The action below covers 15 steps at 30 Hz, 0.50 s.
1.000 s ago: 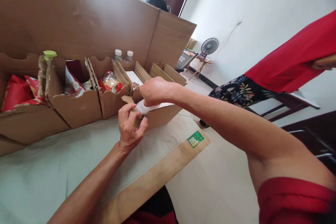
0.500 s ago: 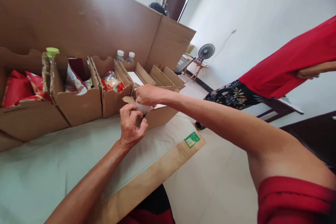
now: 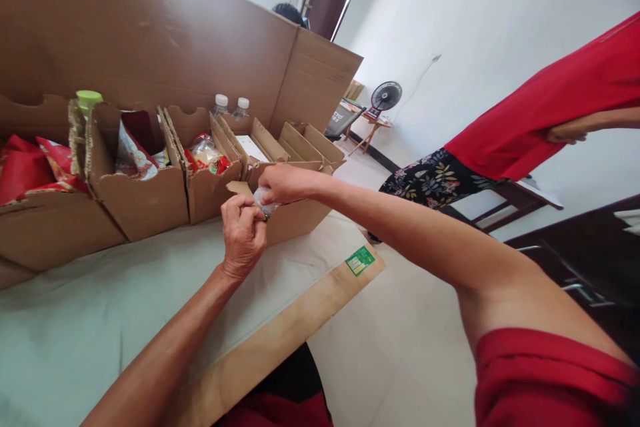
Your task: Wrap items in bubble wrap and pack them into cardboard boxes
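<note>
Both of my hands meet at the front edge of an open cardboard box [image 3: 300, 217] at the right end of the row. My left hand [image 3: 243, 235] is closed, its fingers pinching a small clear plastic-wrapped item [image 3: 262, 200]. My right hand [image 3: 283, 183] curls over the same item from above, fingers closed on it. The item sits just above the box's front flap and is mostly hidden by my fingers.
Several open cardboard boxes [image 3: 145, 203] with red snack packs [image 3: 30, 170] and packets [image 3: 207, 155] line a tall cardboard wall [image 3: 150, 47]. Two bottles [image 3: 230, 107] stand behind. A pale cloth [image 3: 100, 307] covers the table. A person in red [image 3: 530, 120] stands right; a fan [image 3: 386, 97] stands far off.
My left hand has closed in and risen to the wrapped item. My right hand has drawn slightly left and down over it. The view shifted a little.
</note>
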Each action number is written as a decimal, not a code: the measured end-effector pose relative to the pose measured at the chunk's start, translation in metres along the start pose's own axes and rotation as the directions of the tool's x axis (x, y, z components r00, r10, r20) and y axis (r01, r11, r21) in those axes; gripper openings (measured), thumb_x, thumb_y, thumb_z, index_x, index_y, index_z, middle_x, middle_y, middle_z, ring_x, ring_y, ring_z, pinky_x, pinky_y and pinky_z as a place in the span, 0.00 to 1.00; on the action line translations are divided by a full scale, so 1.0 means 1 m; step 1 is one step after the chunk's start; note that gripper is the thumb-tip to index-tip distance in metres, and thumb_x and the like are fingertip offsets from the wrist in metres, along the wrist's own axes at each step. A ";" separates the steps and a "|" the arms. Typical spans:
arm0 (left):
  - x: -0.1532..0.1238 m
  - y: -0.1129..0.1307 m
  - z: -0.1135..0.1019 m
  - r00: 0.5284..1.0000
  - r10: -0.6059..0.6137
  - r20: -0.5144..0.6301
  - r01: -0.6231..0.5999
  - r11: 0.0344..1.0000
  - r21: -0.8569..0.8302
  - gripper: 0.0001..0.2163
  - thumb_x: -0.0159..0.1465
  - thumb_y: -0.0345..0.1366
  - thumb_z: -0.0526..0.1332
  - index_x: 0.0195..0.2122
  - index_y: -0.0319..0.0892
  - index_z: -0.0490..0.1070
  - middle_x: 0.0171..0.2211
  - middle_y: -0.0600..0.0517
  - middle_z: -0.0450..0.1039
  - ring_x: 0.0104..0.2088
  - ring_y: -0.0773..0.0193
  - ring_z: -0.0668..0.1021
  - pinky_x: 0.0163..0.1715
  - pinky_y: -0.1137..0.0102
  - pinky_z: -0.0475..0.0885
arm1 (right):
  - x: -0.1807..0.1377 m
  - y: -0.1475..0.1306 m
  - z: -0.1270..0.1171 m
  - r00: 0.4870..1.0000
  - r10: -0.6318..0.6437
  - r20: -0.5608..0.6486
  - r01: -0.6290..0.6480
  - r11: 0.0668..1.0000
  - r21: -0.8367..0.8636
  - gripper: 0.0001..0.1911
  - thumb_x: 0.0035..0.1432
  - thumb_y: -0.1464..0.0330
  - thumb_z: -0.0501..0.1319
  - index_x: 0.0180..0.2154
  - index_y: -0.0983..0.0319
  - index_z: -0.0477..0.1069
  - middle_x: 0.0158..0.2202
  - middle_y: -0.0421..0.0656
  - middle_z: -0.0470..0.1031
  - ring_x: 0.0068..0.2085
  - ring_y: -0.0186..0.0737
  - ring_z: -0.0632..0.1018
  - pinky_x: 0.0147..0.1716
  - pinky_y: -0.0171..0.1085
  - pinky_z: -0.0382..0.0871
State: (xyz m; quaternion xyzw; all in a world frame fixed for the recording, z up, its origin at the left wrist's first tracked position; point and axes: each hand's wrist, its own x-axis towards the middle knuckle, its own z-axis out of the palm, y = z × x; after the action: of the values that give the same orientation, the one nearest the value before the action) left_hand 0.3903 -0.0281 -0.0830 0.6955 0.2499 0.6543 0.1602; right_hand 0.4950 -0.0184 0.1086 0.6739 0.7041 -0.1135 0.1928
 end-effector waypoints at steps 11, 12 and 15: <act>0.003 -0.002 -0.002 0.999 0.029 0.020 -0.029 1.000 0.001 0.09 0.60 0.22 0.59 0.32 0.45 0.69 0.44 0.46 0.69 0.50 0.55 0.74 0.52 0.56 0.71 | 0.003 0.007 0.007 0.997 -0.083 -0.002 0.083 0.992 -0.099 0.11 0.64 0.66 0.65 0.44 0.66 0.81 0.42 0.50 0.84 0.40 0.42 0.80 0.31 0.35 0.58; 0.003 -0.002 -0.002 0.999 0.028 0.021 -0.028 1.000 0.003 0.08 0.60 0.23 0.59 0.32 0.45 0.69 0.44 0.46 0.70 0.50 0.55 0.74 0.53 0.55 0.71 | 0.005 0.005 0.009 0.996 -0.083 -0.008 0.082 0.991 -0.104 0.11 0.64 0.67 0.64 0.43 0.66 0.81 0.43 0.51 0.84 0.41 0.43 0.80 0.31 0.36 0.59; 0.004 -0.003 -0.002 0.999 0.025 0.032 -0.025 1.000 0.010 0.08 0.60 0.23 0.59 0.31 0.45 0.70 0.44 0.46 0.70 0.50 0.55 0.74 0.54 0.54 0.71 | 0.014 -0.002 0.015 0.999 -0.032 -0.014 0.031 0.998 -0.060 0.12 0.62 0.69 0.65 0.46 0.67 0.81 0.44 0.53 0.84 0.42 0.45 0.81 0.34 0.36 0.63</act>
State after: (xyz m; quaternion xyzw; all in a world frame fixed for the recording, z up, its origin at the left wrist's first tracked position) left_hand 0.3881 -0.0240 -0.0812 0.7096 0.2421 0.6439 0.1524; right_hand 0.4949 -0.0118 0.0892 0.6575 0.7192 -0.0904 0.2054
